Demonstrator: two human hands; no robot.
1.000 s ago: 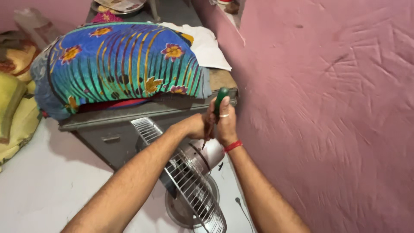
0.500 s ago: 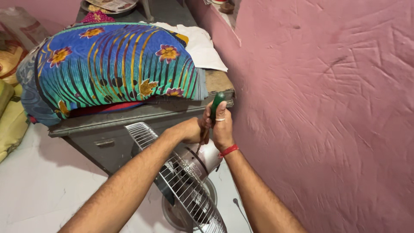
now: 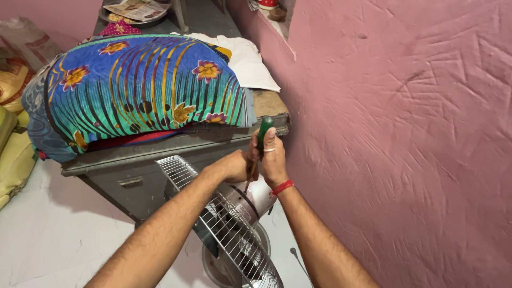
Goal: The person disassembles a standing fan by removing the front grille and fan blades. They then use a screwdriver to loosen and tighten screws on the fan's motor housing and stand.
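Note:
My right hand [image 3: 273, 159] is closed around the green handle of a screwdriver [image 3: 263, 131], whose thin shaft points down onto the back of a table fan's motor housing [image 3: 255, 198]. My left hand [image 3: 232, 165] rests right beside it on the top of that housing, fingers curled against the screwdriver's shaft. The fan's chrome wire grille [image 3: 226, 224] tilts toward me below both forearms, and its round base [image 3: 213, 269] stands on the floor. A red thread circles my right wrist.
A grey metal trunk [image 3: 138, 176] stands just behind the fan, topped by a blue floral-striped quilt [image 3: 138, 88] and white cloth [image 3: 242, 61]. The rough pink wall [image 3: 405, 144] runs along the right. Yellow bedding [image 3: 13, 154] lies at the left on the pale floor [image 3: 53, 240].
The view has shifted slightly, putting hands and fan a little lower and left in the picture. Both hands stay on the screwdriver and the motor housing.

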